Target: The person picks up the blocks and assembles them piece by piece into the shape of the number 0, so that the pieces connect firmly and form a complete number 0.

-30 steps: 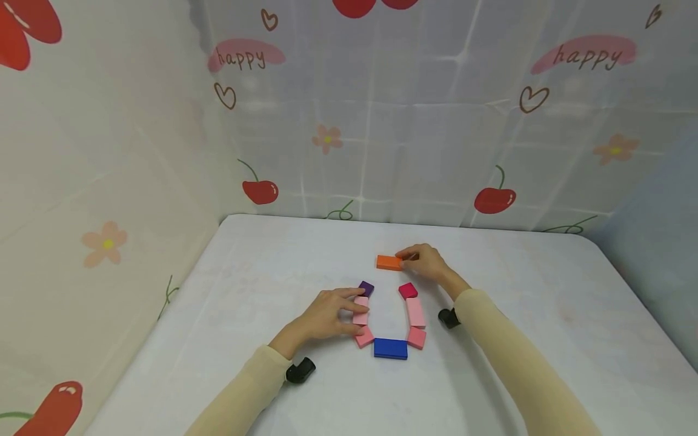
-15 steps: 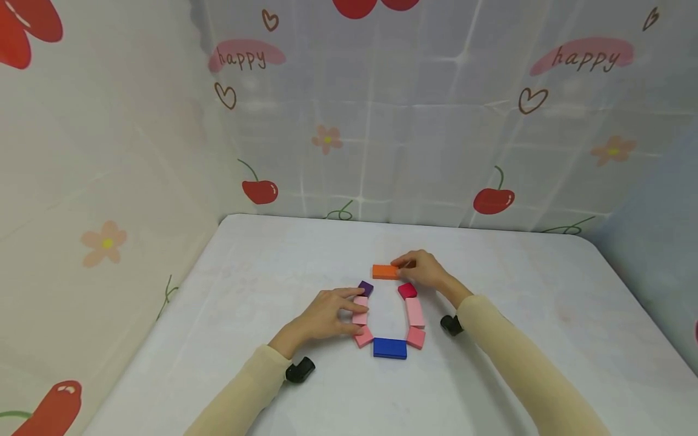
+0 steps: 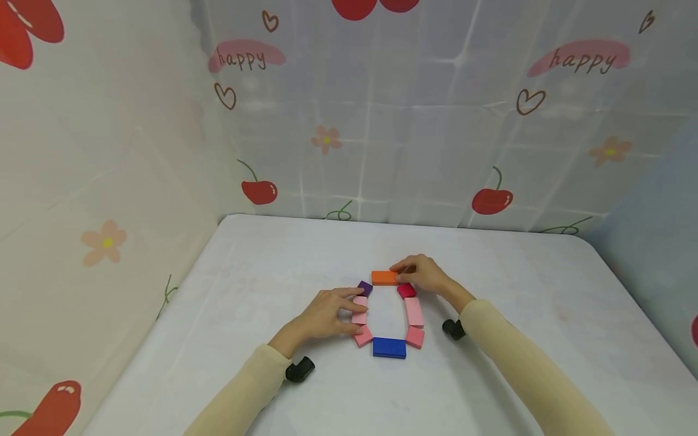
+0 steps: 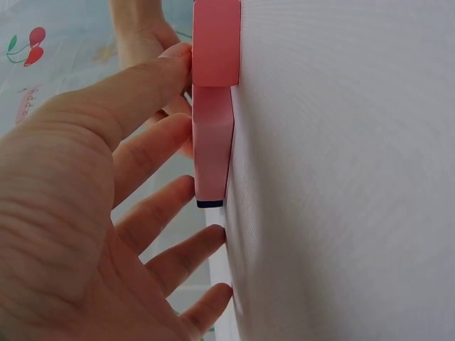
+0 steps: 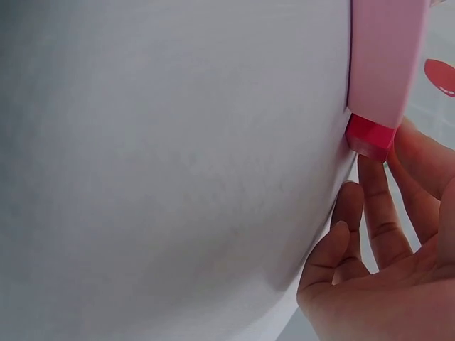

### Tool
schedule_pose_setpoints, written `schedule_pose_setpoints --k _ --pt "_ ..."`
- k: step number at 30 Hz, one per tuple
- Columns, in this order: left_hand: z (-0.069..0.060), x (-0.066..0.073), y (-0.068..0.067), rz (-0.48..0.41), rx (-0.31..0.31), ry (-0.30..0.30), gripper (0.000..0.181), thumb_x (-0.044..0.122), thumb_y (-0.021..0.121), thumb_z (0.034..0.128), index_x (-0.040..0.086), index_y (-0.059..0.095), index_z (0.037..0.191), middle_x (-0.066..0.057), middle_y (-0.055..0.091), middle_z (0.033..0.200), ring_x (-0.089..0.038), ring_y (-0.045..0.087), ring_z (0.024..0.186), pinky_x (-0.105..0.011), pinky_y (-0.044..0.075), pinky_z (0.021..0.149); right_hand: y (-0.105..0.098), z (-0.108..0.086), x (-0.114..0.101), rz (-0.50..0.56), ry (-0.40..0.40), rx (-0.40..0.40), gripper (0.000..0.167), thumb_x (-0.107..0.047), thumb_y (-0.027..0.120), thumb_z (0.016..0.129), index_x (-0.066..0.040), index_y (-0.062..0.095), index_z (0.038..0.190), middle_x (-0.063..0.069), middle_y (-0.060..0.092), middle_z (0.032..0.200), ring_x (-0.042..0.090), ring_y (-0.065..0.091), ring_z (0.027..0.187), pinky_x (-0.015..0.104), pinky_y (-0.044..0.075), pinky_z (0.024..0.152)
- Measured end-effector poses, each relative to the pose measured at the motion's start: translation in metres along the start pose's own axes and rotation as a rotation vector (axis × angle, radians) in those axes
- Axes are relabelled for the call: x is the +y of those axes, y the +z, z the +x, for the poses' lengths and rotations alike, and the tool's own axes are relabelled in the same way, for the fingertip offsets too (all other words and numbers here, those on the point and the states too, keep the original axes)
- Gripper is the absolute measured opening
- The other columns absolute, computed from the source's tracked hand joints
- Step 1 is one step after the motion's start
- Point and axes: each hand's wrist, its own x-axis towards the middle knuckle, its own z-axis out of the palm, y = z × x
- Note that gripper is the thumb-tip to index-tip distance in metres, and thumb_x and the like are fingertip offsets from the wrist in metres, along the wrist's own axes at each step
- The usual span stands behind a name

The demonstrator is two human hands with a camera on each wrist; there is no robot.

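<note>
Small coloured blocks form a ring on the white table. At its far side, my right hand [image 3: 428,275] pinches an orange block [image 3: 384,278] by its right end. The orange block lies between a purple block [image 3: 366,289] and a red block [image 3: 406,290]. Spread along the ring's left side, the fingers of my left hand [image 3: 324,315] touch the purple block, a light pink block [image 3: 358,318] and a darker pink block [image 3: 362,339]. In the right wrist view, the red block [image 5: 370,136] shows by my right fingers, while the orange one is hidden.
On the ring's right side lie another light pink block [image 3: 414,312] and a darker pink block [image 3: 415,337]. A blue block [image 3: 389,348] closes the near side. Behind the white table [image 3: 523,345] hangs a cherry-printed curtain [image 3: 409,157].
My right hand has drawn the orange block toward me and slightly left, up to the purple and red blocks. My left hand has kept its place.
</note>
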Motion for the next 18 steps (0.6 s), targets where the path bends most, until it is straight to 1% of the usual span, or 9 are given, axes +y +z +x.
schedule_pose_setpoints --k 8,15,18 --pt "-0.0001 0.0004 0.0004 0.002 -0.002 -0.013 0.043 0.038 0.074 0.0839 0.022 0.070 0.123 0.001 0.047 0.150 -0.025 0.038 0.141 -0.053 0.029 0.113 0.0014 0.0000 0.0026 0.017 0.004 -0.003 0.028 -0.014 0.068 0.091 -0.008 0.071 0.118 0.010 0.068 0.111 0.021 0.056 0.095 0.028 0.049 0.081" --pt "0.0000 -0.0004 0.0008 -0.004 -0.002 -0.012 0.042 0.038 0.074 0.0839 0.022 0.070 0.123 0.001 0.047 0.150 -0.024 0.038 0.142 -0.053 0.029 0.112 0.0008 -0.0032 0.0007 0.013 -0.030 -0.006 0.027 -0.014 0.067 0.091 -0.006 0.071 0.116 0.012 0.068 0.111 0.021 0.056 0.093 0.027 0.049 0.080" --pt "0.0000 -0.0005 0.0007 -0.005 -0.001 -0.012 0.042 0.038 0.074 0.0839 0.022 0.070 0.123 0.002 0.047 0.150 -0.024 0.038 0.142 -0.053 0.029 0.113 0.0013 -0.0032 0.0009 0.013 -0.031 -0.005 0.027 -0.014 0.068 0.090 -0.006 0.071 0.116 0.012 0.068 0.111 0.021 0.057 0.094 0.028 0.049 0.081"
